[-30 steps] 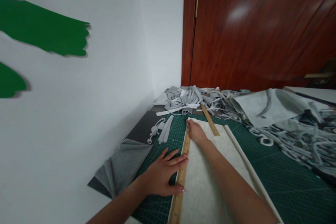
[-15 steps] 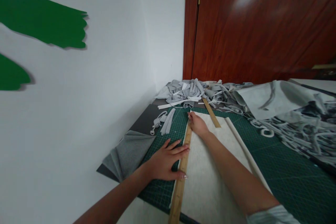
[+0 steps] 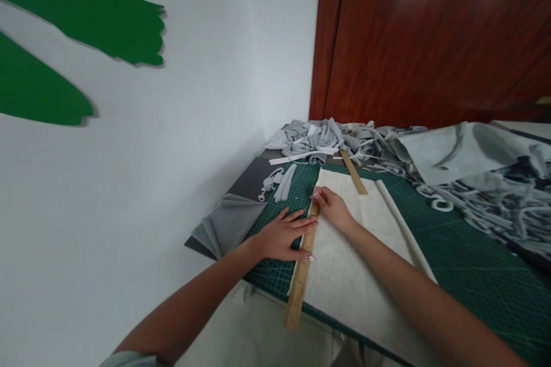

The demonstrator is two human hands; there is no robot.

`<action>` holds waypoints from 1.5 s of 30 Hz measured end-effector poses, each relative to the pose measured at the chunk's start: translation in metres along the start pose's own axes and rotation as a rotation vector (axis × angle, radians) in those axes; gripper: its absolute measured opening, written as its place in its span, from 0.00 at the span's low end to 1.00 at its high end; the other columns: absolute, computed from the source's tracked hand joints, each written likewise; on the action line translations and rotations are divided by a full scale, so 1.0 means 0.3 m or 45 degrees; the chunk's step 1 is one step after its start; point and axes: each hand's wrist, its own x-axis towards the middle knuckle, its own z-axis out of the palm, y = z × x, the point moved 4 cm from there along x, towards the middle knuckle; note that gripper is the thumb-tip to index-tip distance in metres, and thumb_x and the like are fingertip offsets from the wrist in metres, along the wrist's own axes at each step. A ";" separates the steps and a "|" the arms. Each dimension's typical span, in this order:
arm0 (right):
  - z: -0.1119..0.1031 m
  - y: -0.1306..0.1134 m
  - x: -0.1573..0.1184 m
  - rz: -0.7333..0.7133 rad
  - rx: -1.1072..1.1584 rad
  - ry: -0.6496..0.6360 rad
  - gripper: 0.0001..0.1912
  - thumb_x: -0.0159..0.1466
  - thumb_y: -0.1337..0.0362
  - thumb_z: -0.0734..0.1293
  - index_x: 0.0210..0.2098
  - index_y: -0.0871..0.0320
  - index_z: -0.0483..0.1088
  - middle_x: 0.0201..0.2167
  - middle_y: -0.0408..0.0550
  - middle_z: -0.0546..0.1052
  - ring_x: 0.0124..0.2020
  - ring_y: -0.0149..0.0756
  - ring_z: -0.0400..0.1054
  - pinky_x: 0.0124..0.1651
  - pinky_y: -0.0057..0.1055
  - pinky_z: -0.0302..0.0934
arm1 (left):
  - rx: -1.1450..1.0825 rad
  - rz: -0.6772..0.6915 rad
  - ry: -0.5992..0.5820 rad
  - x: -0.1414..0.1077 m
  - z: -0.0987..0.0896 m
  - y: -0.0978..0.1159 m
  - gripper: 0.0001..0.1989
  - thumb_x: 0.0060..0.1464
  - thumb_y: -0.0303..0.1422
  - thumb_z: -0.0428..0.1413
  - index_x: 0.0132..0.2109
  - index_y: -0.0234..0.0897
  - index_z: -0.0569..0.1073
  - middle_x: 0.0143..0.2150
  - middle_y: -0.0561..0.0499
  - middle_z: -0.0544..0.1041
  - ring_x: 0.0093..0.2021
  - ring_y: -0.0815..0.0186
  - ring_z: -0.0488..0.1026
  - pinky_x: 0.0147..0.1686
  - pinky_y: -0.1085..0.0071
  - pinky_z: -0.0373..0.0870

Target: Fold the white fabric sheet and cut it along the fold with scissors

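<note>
Midway: left hand [image 3: 284, 236] lies spread flat, pinning the wooden ruler [image 3: 302, 266] along the white felt sheet [image 3: 353, 258]; right hand [image 3: 334, 209], fingers closed together, works at the ruler's edge; no cut strip yet separated.

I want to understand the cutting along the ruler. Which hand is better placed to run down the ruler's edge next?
Probably the right hand. It sits at the ruler's edge on the white felt sheet, fingers pinched as if around a small tool, which I cannot make out. The left hand lies flat, pressing the ruler down.
</note>
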 end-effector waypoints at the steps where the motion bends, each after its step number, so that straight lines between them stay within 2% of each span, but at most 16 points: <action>1: 0.004 0.008 -0.001 0.010 0.018 -0.003 0.07 0.64 0.61 0.56 0.33 0.53 0.63 0.32 0.45 0.79 0.34 0.36 0.74 0.39 0.32 0.66 | 0.003 0.002 -0.002 0.000 0.001 -0.001 0.41 0.54 0.54 0.53 0.68 0.46 0.48 0.69 0.49 0.52 0.68 0.50 0.45 0.62 0.44 0.37; 7: 0.004 0.018 0.008 0.075 0.040 -0.024 0.06 0.63 0.64 0.57 0.30 0.53 0.63 0.30 0.45 0.79 0.34 0.35 0.74 0.41 0.33 0.66 | 0.091 -0.002 0.001 -0.006 -0.024 0.012 0.38 0.55 0.54 0.52 0.67 0.47 0.51 0.69 0.50 0.53 0.68 0.50 0.43 0.62 0.45 0.39; 9: 0.000 0.011 0.007 0.097 0.033 -0.035 0.06 0.63 0.64 0.57 0.30 0.53 0.63 0.30 0.44 0.79 0.34 0.35 0.74 0.41 0.33 0.66 | 0.150 -0.047 0.044 -0.016 -0.035 0.051 0.34 0.56 0.51 0.53 0.65 0.45 0.56 0.67 0.49 0.56 0.68 0.49 0.45 0.62 0.44 0.39; 11: -0.003 0.003 0.004 0.113 0.023 -0.041 0.06 0.63 0.65 0.58 0.31 0.53 0.63 0.30 0.44 0.79 0.34 0.35 0.74 0.41 0.33 0.66 | 0.200 -0.164 0.105 -0.032 -0.031 0.115 0.27 0.59 0.45 0.52 0.62 0.39 0.63 0.64 0.45 0.62 0.66 0.48 0.49 0.62 0.45 0.42; 14: -0.005 -0.006 -0.003 0.125 0.007 -0.043 0.05 0.63 0.65 0.58 0.31 0.53 0.64 0.31 0.44 0.79 0.36 0.35 0.74 0.42 0.33 0.65 | 0.211 -0.424 0.098 -0.057 0.030 0.247 0.16 0.60 0.33 0.50 0.49 0.32 0.76 0.58 0.36 0.69 0.58 0.46 0.62 0.55 0.50 0.58; 16: -0.005 -0.009 -0.007 0.124 -0.004 -0.044 0.06 0.63 0.64 0.58 0.31 0.53 0.64 0.31 0.43 0.79 0.36 0.35 0.74 0.43 0.33 0.65 | 0.210 -0.594 0.134 -0.065 0.088 0.337 0.14 0.57 0.32 0.52 0.43 0.29 0.79 0.58 0.32 0.67 0.57 0.43 0.64 0.53 0.49 0.60; 18: -0.003 -0.012 -0.008 0.115 -0.017 -0.048 0.06 0.63 0.64 0.57 0.31 0.53 0.63 0.31 0.44 0.79 0.36 0.36 0.74 0.43 0.33 0.65 | 0.206 -0.749 0.211 -0.061 0.144 0.405 0.17 0.55 0.34 0.55 0.45 0.25 0.78 0.59 0.27 0.65 0.59 0.40 0.61 0.54 0.49 0.59; 20: -0.002 -0.015 -0.010 0.100 -0.028 -0.054 0.06 0.63 0.64 0.57 0.31 0.53 0.63 0.31 0.44 0.79 0.36 0.36 0.74 0.43 0.33 0.65 | 0.193 -0.865 0.308 -0.044 0.185 0.445 0.24 0.56 0.38 0.53 0.54 0.23 0.73 0.60 0.28 0.64 0.61 0.40 0.58 0.55 0.48 0.59; 22: -0.002 -0.017 -0.011 0.082 -0.038 -0.056 0.06 0.63 0.63 0.57 0.31 0.53 0.63 0.32 0.45 0.78 0.36 0.36 0.74 0.43 0.34 0.65 | 0.163 -0.928 0.384 -0.017 0.206 0.459 0.30 0.57 0.39 0.52 0.60 0.20 0.65 0.61 0.26 0.62 0.62 0.40 0.56 0.56 0.49 0.58; 25: -0.003 -0.016 -0.012 0.059 -0.050 -0.060 0.06 0.63 0.62 0.57 0.31 0.53 0.63 0.32 0.45 0.78 0.37 0.37 0.74 0.43 0.34 0.65 | 0.146 -0.990 0.460 0.022 0.205 0.453 0.32 0.58 0.39 0.51 0.63 0.20 0.59 0.64 0.27 0.57 0.64 0.40 0.53 0.58 0.49 0.57; 34: -0.005 0.001 -0.006 -0.015 -0.047 -0.142 0.08 0.63 0.60 0.57 0.33 0.54 0.66 0.31 0.46 0.77 0.35 0.39 0.72 0.43 0.37 0.64 | 0.096 -1.093 0.506 0.056 0.215 0.467 0.32 0.59 0.43 0.49 0.61 0.19 0.63 0.63 0.26 0.58 0.65 0.37 0.50 0.56 0.44 0.58; 37: -0.014 -0.014 0.004 -0.067 -0.032 -0.245 0.10 0.62 0.60 0.59 0.32 0.55 0.70 0.30 0.47 0.76 0.34 0.39 0.70 0.43 0.38 0.63 | 0.101 -1.080 0.526 0.055 0.217 0.474 0.31 0.60 0.43 0.48 0.61 0.20 0.63 0.63 0.26 0.58 0.65 0.35 0.49 0.57 0.40 0.55; 39: -0.014 -0.045 0.003 -0.122 0.015 -0.373 0.11 0.62 0.59 0.61 0.32 0.56 0.73 0.31 0.47 0.76 0.35 0.39 0.70 0.44 0.37 0.62 | 0.098 -1.051 0.545 0.054 0.217 0.476 0.32 0.60 0.45 0.46 0.61 0.21 0.63 0.63 0.26 0.59 0.64 0.35 0.50 0.56 0.38 0.55; 42: 0.012 -0.124 -0.030 -0.235 0.116 -0.650 0.11 0.60 0.57 0.66 0.31 0.56 0.77 0.35 0.49 0.76 0.38 0.37 0.70 0.43 0.33 0.63 | 0.093 -1.028 0.564 0.052 0.219 0.476 0.35 0.60 0.49 0.45 0.61 0.21 0.62 0.63 0.25 0.58 0.64 0.34 0.50 0.55 0.38 0.56; 45: 0.064 -0.202 -0.096 -0.313 0.194 -0.968 0.12 0.58 0.55 0.69 0.29 0.57 0.79 0.30 0.48 0.76 0.31 0.33 0.70 0.35 0.28 0.64 | 0.092 -1.040 0.565 0.055 0.224 0.473 0.38 0.58 0.51 0.45 0.61 0.19 0.62 0.62 0.23 0.59 0.64 0.33 0.50 0.56 0.39 0.56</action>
